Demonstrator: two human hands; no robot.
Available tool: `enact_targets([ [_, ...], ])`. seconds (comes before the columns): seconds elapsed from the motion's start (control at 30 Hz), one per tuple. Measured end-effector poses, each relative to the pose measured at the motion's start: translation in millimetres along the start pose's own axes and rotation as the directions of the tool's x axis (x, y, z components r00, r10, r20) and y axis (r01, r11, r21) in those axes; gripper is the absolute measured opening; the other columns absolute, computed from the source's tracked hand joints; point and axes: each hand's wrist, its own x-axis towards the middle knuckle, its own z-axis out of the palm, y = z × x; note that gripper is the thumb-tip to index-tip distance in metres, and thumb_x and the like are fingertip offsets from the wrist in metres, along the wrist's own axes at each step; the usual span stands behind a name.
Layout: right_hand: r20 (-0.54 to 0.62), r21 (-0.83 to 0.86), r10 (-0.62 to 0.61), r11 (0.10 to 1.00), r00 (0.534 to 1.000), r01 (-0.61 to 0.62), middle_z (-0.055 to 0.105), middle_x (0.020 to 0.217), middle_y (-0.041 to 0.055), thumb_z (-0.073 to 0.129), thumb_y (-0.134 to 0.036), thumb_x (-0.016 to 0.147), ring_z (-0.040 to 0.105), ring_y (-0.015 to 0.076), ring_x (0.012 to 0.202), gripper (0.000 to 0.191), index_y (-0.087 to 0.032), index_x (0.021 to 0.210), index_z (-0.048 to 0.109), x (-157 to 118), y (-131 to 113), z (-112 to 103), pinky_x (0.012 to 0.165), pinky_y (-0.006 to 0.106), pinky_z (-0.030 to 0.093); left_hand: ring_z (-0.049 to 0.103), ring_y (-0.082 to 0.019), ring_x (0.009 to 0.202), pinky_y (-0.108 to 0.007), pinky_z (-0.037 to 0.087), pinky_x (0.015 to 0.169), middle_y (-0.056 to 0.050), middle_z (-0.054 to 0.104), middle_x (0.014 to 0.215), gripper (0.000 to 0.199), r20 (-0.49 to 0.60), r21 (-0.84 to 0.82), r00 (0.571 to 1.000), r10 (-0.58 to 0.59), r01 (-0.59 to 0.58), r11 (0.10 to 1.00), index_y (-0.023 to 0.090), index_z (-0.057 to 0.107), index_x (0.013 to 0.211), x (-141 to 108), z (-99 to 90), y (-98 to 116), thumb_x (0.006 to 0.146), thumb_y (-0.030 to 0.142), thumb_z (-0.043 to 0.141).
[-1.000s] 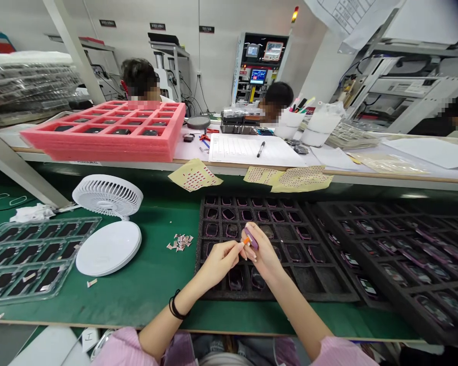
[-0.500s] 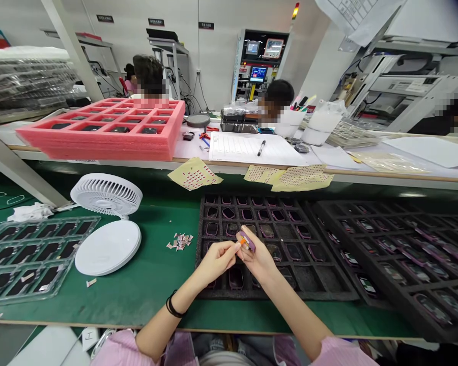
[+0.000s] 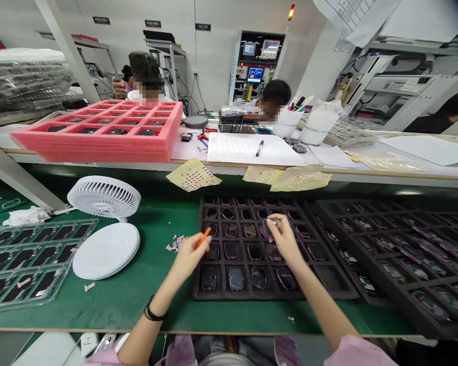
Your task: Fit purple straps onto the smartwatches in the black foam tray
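The smartwatch case I watch remotely is pinched in my right hand over the black foam tray, right of centre in the frame, whether touching it I cannot tell, while my left hand, just left of centre, pinches an orange stick-like tool.

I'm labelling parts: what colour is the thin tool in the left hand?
The thin tool is orange, best seen in the head view.

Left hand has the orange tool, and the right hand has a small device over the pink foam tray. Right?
Wrong tray: in the head view, the right hand has the small device over the black foam tray. The left hand has the orange tool.
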Motion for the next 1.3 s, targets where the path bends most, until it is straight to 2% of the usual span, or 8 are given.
enact_targets([
  [0.13,0.044,-0.55,-0.104,0.828,0.994,0.111,0.063,0.082,0.0057,0.044,-0.05,0.084,0.059,0.0196,0.07,0.031,-0.021,0.09,0.054,45.6,40.1,-61.7,0.068,0.034,0.047,0.049,-0.015,0.055,-0.023,0.028,0.053,0.0,0.052,0.057,0.038,-0.12,0.403,0.99,-0.071,0.113,0.908,0.02,0.049,0.061,1.2,-41.6,-18.3,0.086,0.047,0.042],
  [0.4,0.116,-0.702,-0.112,0.693,0.987,0.161,0.064,0.084,0.0118,0.047,-0.046,0.084,0.062,0.0268,0.083,0.031,-0.02,0.078,0.061,50.0,61.6,-85.2,0.081,0.041,0.048,0.057,-0.019,0.058,-0.023,0.027,0.053,-0.003,0.058,0.06,0.031,-0.122,0.609,0.967,-0.223,0.25,0.752,0.021,0.049,0.066,2.7,-48.3,-40.3,0.092,0.035,0.039],
  [0.57,-0.092,-0.95,-0.048,0.305,0.995,-0.073,0.061,0.091,0.0234,0.051,-0.038,0.085,0.06,0.0384,0.094,0.03,-0.013,0.076,0.064,52.2,69.1,-122.8,0.076,0.049,0.046,0.058,-0.021,0.059,-0.024,0.029,0.053,-0.002,0.059,0.062,0.03,-0.225,0.561,0.955,-0.195,0.29,0.775,0.022,0.049,0.077,3.5,-51.5,-39.9,0.091,0.047,0.042],
  [0.8,-0.025,-0.874,0.0,0.486,1.0,-0.021,0.066,0.079,0.0133,0.054,-0.041,0.081,0.064,0.0303,0.083,0.023,-0.019,0.073,0.056,55.1,77.4,-129.6,0.074,0.04,0.048,0.053,-0.018,0.055,-0.025,0.031,0.055,0.001,0.056,0.061,0.03,-0.174,0.422,0.98,-0.093,0.16,0.892,0.022,0.05,0.081,3.9,-41.4,-22.8,0.092,0.044,0.033],
  [0.93,-0.051,-0.649,-0.087,0.76,0.995,0.033,0.067,0.08,0.008,0.052,-0.05,0.082,0.064,0.0236,0.075,0.031,-0.02,0.091,0.056,44.0,50.0,-110.6,0.066,0.034,0.048,0.046,-0.014,0.055,-0.024,0.031,0.056,0.003,0.049,0.062,0.029,-0.054,0.27,0.998,-0.025,0.039,0.962,0.02,0.053,0.088,1.4,-24.0,-13.3,0.092,0.042,0.034],
  [1.03,-0.036,-0.107,-0.017,0.994,0.999,0.013,0.065,0.076,0.0033,0.065,-0.053,0.075,0.06,0.0171,0.064,0.037,-0.021,0.094,0.059,22.0,12.7,-73.4,0.056,0.028,0.046,0.038,-0.012,0.056,-0.023,0.029,0.054,0.005,0.039,0.06,0.033,0.131,0.026,0.99,0.052,-0.056,0.998,0.019,0.057,0.096,-2.1,-0.6,-1.0,0.092,0.045,0.037],
  [1.17,0.171,0.442,0.148,0.872,0.974,-0.211,0.056,0.061,-0.0041,0.071,-0.043,0.076,0.046,0.0087,0.044,0.026,-0.022,0.086,0.058,-14.6,-34.0,-9.0,0.042,0.022,0.034,0.03,-0.009,0.051,-0.022,0.023,0.05,0.007,0.033,0.057,0.036,0.318,-0.223,0.944,0.088,-0.016,0.975,0.016,0.06,0.097,-7.5,35.5,20.7,0.09,0.048,0.045],
  [1.3,0.354,0.602,0.183,0.706,0.917,-0.373,0.051,0.056,-0.0065,0.072,-0.038,0.075,0.037,0.0046,0.036,0.025,-0.021,0.08,0.055,-36.5,-55.8,35.5,0.037,0.019,0.028,0.026,-0.007,0.046,-0.021,0.02,0.046,0.008,0.032,0.052,0.039,0.343,-0.328,0.933,0.109,0.01,0.945,0.015,0.058,0.085,-9.5,55.2,34.9,0.09,0.051,0.045],
])
